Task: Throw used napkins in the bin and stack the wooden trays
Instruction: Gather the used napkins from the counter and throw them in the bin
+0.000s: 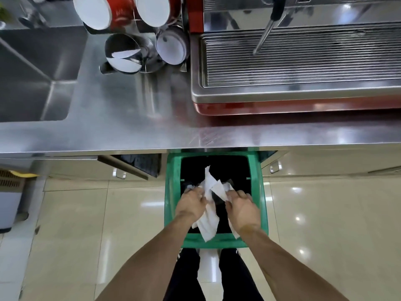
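A green bin [172,192] with a black liner stands on the floor, half under the steel counter. Both my hands hover over its opening. My left hand [191,203] and my right hand [243,208] are closed on a bunch of white crumpled napkins [209,205] that hang between them above the bin's dark inside. Some napkin ends stick out toward the far side, others droop over the near rim. No wooden tray is in view.
The steel counter [130,131] runs across the view with a sink [32,72] at left. Metal jugs [123,55] and red cups [104,11] stand at the back. A red espresso machine [299,68] fills the right. A cupboard door [128,168] hangs ajar left of the bin.
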`<state>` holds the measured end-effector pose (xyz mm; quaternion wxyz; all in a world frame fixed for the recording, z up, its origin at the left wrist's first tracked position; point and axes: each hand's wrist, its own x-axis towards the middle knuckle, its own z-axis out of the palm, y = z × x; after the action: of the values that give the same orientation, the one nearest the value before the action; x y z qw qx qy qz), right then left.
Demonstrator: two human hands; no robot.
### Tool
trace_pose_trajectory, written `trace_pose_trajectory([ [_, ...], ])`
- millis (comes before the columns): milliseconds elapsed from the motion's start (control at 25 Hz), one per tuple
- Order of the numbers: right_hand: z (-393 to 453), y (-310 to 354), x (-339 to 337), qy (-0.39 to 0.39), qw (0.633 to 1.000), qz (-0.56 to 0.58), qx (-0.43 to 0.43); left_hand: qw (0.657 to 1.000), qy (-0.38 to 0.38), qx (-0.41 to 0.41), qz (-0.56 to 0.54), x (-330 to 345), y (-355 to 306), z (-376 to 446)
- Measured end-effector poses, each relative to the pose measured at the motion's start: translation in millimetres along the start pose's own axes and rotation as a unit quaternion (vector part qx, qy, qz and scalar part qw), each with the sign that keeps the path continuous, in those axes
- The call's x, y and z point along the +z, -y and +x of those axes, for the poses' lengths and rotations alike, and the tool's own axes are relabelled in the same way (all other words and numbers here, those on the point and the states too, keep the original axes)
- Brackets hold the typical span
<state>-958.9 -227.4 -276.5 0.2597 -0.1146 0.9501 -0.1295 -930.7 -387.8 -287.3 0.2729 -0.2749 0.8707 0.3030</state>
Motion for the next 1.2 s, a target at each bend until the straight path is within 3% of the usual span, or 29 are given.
trace_pose_trajectory([
  [360,-3.9,4.6,-22.5,0.099,0.993,-0.064,-0.009,0.998,0.048,-0.035,0.011,-26.9,8.7,-18.5],
  [720,-20.4,27.8,-93.7,0.118,0.976,-0.155,-0.094,0.998,0.050,-0.004,0.045,-91.9,9.2,-59.4],
  [960,-26.7,44.7,-156.6,0.021,0.963,-0.175,-0.204,0.994,-0.044,0.051,0.089,-142.2,1.7,-99.8],
  [1200,-42.9,54.8,-214.3,-0.103,0.915,-0.189,-0.342,0.962,-0.220,0.082,0.141,-174.7,2.3,-156.8],
])
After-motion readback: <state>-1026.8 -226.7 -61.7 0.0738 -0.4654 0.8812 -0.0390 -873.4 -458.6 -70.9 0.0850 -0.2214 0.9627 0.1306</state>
